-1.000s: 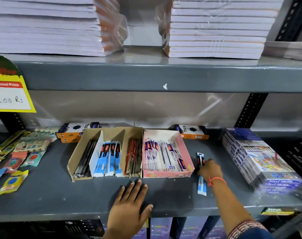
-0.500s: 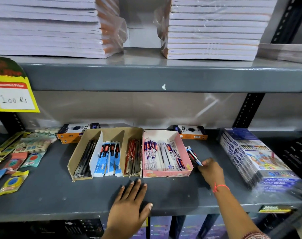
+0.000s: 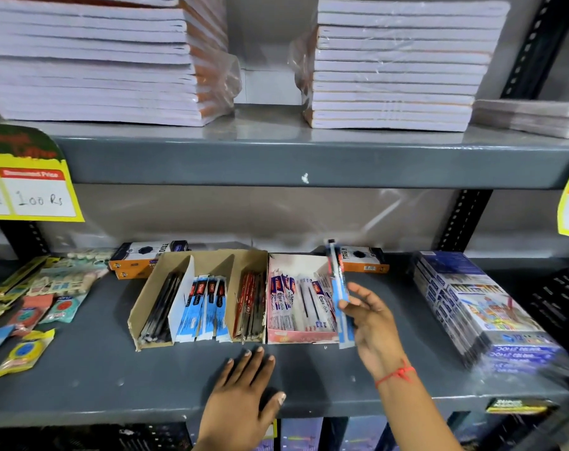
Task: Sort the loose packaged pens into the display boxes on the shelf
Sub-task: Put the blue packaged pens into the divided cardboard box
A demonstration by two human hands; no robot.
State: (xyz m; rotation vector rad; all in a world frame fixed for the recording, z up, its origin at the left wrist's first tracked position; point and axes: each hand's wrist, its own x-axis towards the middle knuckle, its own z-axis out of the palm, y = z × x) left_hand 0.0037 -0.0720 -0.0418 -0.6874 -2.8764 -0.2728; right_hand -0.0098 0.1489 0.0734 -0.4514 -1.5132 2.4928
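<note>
My right hand (image 3: 371, 323) holds a packaged pen (image 3: 337, 281) in a blue and white sleeve, lifted nearly upright over the right edge of the pink display box (image 3: 301, 337). That box holds several white and purple pen packs. To its left stands a brown cardboard display box (image 3: 148, 301) with three compartments: black pens on the left, blue packs in the middle, red pens on the right. My left hand (image 3: 244, 395) lies flat on the grey shelf (image 3: 98, 369) in front of the boxes, fingers spread, holding nothing.
Stacked colour pencil packs (image 3: 478, 307) sit at the right. Loose eraser and sharpener packets (image 3: 45, 297) lie at the left. Orange boxes (image 3: 146, 258) stand behind the display boxes. Wrapped notebook stacks (image 3: 393, 66) fill the shelf above, with yellow price tags (image 3: 32, 190) hanging.
My right hand picked the blue packaged pen up off the shelf right of the pink box and raised it upright, moving left toward the box. My left hand stayed put.
</note>
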